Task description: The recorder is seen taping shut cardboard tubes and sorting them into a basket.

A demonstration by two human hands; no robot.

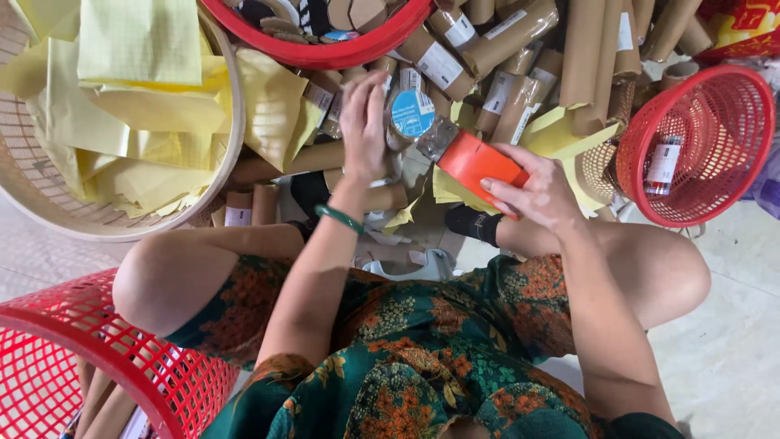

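Observation:
My left hand (pixel 363 126) grips a brown paper-wrapped roll with a round blue label (pixel 412 112) on its end, held above my knees. My right hand (pixel 532 191) holds an orange tape dispenser (pixel 478 165) whose front end touches the roll's side near the blue label. A green bangle (pixel 340 217) sits on my left wrist. Under both hands lies a pile of brown wrapped tubes (pixel 520 49) with white labels.
A woven basket (pixel 231 154) of yellow paper sheets stands at the left. Red plastic baskets sit at top centre (pixel 325 55), at the right (pixel 691 138) and at bottom left (pixel 89 341). Yellow sheets (pixel 561 134) lie among the tubes. Tiled floor shows at the right.

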